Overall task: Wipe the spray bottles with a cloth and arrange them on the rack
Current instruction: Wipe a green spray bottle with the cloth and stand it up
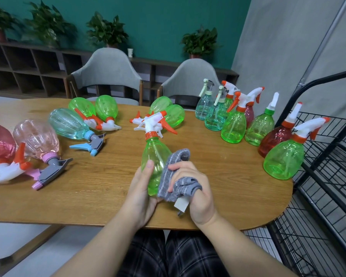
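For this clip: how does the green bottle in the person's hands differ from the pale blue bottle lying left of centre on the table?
The held green bottle stands upright off the table in the left hand; the pale blue bottle lies on its side on the table, untouched.

The held green bottle has a white trigger head with an orange collar; the pale blue bottle's head is grey and blue.

The grey cloth, in the right hand, touches only the green one.

Both are clear plastic trigger sprayers.

Glossy plastic bottle [155, 156], ribbed grey cloth [175, 172], matt wooden table [228, 176].
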The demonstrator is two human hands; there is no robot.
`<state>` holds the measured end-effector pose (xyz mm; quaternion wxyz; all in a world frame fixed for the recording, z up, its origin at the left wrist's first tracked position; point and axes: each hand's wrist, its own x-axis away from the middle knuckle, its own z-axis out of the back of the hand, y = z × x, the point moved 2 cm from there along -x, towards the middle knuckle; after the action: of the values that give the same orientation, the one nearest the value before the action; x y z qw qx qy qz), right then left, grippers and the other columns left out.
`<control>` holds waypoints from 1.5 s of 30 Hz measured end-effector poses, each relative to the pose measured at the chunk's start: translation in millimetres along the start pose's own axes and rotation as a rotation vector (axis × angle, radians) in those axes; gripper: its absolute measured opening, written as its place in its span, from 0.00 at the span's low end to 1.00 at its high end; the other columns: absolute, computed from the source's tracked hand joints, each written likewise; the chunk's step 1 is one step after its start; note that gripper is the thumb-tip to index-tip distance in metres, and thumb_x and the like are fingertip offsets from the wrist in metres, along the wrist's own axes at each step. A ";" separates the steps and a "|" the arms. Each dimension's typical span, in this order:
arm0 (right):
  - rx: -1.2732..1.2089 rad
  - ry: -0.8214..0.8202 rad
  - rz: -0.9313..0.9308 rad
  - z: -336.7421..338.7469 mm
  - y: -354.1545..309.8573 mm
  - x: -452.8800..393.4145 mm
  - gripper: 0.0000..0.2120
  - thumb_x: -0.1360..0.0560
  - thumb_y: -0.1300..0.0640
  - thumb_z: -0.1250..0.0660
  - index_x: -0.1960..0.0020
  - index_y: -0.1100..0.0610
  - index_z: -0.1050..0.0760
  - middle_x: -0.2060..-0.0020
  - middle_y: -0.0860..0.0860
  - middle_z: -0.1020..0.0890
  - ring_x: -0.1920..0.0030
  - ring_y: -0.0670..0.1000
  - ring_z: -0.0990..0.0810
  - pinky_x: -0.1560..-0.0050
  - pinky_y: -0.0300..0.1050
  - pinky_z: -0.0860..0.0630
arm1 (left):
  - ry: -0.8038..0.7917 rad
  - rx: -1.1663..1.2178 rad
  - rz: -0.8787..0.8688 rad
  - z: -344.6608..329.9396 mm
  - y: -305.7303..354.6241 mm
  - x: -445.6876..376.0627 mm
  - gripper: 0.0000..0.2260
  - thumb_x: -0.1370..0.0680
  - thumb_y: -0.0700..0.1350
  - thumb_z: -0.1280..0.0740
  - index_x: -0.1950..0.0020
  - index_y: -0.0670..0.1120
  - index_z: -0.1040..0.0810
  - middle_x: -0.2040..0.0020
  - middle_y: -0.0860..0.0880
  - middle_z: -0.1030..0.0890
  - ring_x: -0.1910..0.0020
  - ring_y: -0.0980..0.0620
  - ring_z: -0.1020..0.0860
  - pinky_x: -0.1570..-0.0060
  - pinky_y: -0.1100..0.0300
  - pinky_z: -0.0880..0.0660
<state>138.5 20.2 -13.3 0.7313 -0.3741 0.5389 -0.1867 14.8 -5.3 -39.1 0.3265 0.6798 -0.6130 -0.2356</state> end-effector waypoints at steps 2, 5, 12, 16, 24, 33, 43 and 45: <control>-0.150 0.112 -0.149 4.2 1.2 2.8 0.10 0.35 0.56 0.41 0.68 0.59 0.24 0.68 0.54 0.22 0.58 0.48 0.21 0.51 0.39 0.28 | 0.000 0.018 -0.017 -1.1 -0.1 -0.1 0.41 0.38 0.61 0.21 0.32 0.41 0.28 0.39 0.37 0.20 0.46 0.41 0.18 0.58 0.48 0.19; -0.533 0.530 -0.663 11.7 4.1 -2.2 0.10 0.28 0.61 0.43 0.67 0.60 0.31 0.75 0.54 0.26 0.69 0.54 0.26 0.62 0.46 0.26 | 0.005 0.006 -0.027 -3.1 0.0 2.5 0.22 0.31 0.57 0.30 0.42 0.45 0.22 0.50 0.43 0.15 0.55 0.47 0.15 0.62 0.51 0.17; -0.594 0.557 -0.733 14.1 -15.3 -37.9 0.12 0.21 0.52 0.41 0.51 0.59 0.23 0.57 0.58 0.19 0.57 0.57 0.20 0.52 0.50 0.25 | 0.010 -0.052 0.000 -4.5 -0.5 3.3 0.20 0.30 0.54 0.35 0.42 0.45 0.22 0.49 0.42 0.15 0.54 0.45 0.16 0.56 0.45 0.19; -0.145 0.235 -0.480 -7.5 -24.0 -48.6 0.07 0.25 0.54 0.37 0.51 0.51 0.22 0.51 0.52 0.18 0.47 0.52 0.20 0.44 0.48 0.26 | -0.012 -0.053 0.007 -8.6 -1.3 3.5 0.20 0.29 0.52 0.36 0.41 0.44 0.21 0.49 0.42 0.15 0.54 0.46 0.16 0.54 0.42 0.20; 0.342 -0.091 -0.034 -13.3 -11.7 -24.7 0.22 0.35 0.54 0.44 0.47 0.57 0.18 0.41 0.39 0.23 0.28 0.44 0.36 0.29 0.38 0.43 | -0.020 -0.019 0.017 -4.5 -0.4 4.1 0.19 0.18 0.52 0.47 0.35 0.46 0.24 0.43 0.43 0.18 0.49 0.49 0.18 0.61 0.53 0.19; 0.230 -0.121 0.092 -9.8 -9.9 -10.2 0.18 0.38 0.54 0.43 0.64 0.63 0.18 0.58 0.51 0.16 0.45 0.46 0.21 0.30 0.43 0.39 | -0.046 0.030 0.021 -5.9 4.2 7.1 0.33 0.25 0.66 0.43 0.32 0.41 0.26 0.37 0.39 0.21 0.39 0.45 0.20 0.46 0.54 0.20; -0.520 0.492 -0.678 10.9 -11.1 -19.8 0.13 0.28 0.55 0.40 0.67 0.61 0.27 0.72 0.56 0.22 0.68 0.54 0.23 0.61 0.45 0.25 | 0.042 0.103 -0.014 -1.7 0.4 2.1 0.21 0.31 0.56 0.31 0.43 0.46 0.21 0.49 0.43 0.15 0.55 0.47 0.15 0.64 0.52 0.18; -0.675 0.650 -0.811 17.3 -9.4 -29.8 0.13 0.21 0.53 0.42 0.55 0.60 0.23 0.59 0.58 0.17 0.56 0.58 0.19 0.47 0.52 0.24 | 0.018 0.094 -0.010 -1.5 1.6 3.3 0.20 0.31 0.56 0.36 0.44 0.47 0.21 0.51 0.44 0.14 0.58 0.48 0.15 0.65 0.53 0.18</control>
<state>145.4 40.2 15.5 0.2421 -0.6837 0.5784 -0.3734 15.3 -8.4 -36.7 0.2984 0.6995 -0.6170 -0.2023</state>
